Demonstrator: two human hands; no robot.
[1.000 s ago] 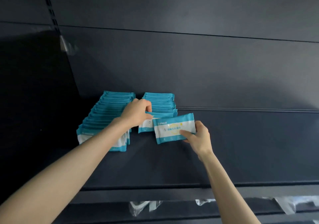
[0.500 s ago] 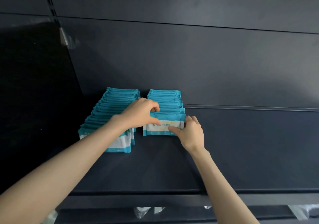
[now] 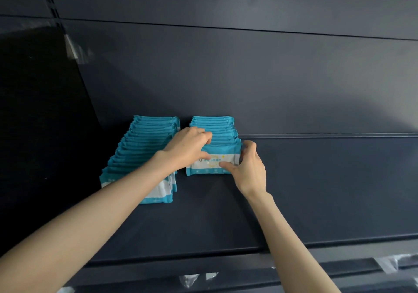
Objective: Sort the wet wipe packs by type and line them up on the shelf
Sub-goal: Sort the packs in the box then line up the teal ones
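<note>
A dark back panel rises behind a dark shelf that runs across the view, and a black side wall closes it off on the left. At the shelf's left end, against the back panel, two rows of teal-and-white wet wipe packs stand on edge, one pack behind another. The left row is longer and reaches nearer the shelf's front edge. The right row is shorter and sits just beside it across a narrow gap. Two bare arms reach in from below. The left hand crosses over the left row, its fingers curled over the top edge of the front pack of the right row. The right hand grips the same pack at its right end, fingers wrapped round the edge and thumb pressed on the lower front. That pack stands upright, touching the one behind it. Scraps of clear film hang below the shelf's front rail.
</note>
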